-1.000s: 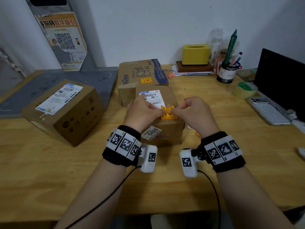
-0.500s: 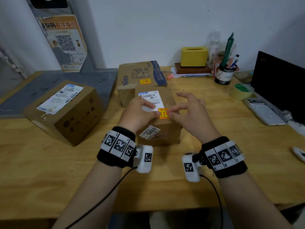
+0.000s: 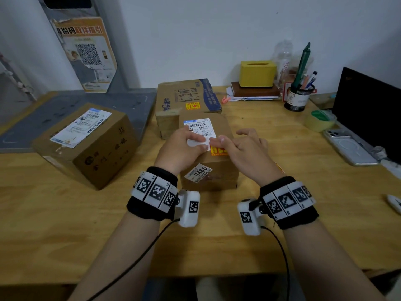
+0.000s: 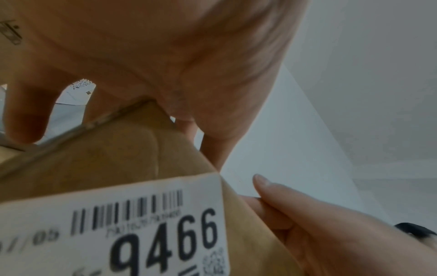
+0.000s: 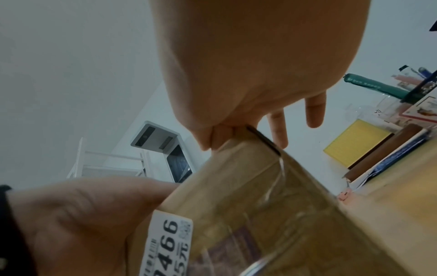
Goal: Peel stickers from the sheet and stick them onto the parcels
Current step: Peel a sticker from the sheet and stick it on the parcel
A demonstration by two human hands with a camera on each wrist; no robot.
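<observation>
A small brown parcel [image 3: 208, 177] stands in the middle of the desk with a white shipping label [image 3: 198, 127] on top. A yellow-orange sticker [image 3: 219, 151] lies flat on its top near the front edge. My right hand [image 3: 245, 148] reaches over the parcel with fingers straight and spread, and its fingertips [image 3: 220, 140] press on the sticker's upper edge. My left hand [image 3: 182, 146] sits on the parcel's left side with its thumb across the label and its fingers [image 4: 21, 121] bent down over the edge. The front face carries a "9466" label [image 4: 141, 233].
A larger parcel [image 3: 86, 144] sits at the left, and another [image 3: 180, 96] behind bears its own yellow sticker [image 3: 193, 106]. At the right are a pen cup [image 3: 298, 98], tape roll [image 3: 320, 120], phone [image 3: 349, 146] and dark screen [image 3: 368, 109]. A yellow box [image 3: 257, 73] stands at the back.
A second ago both hands held the sticker just above the parcel. It now lies stuck on the top, and my right fingers have opened and flattened onto it.
</observation>
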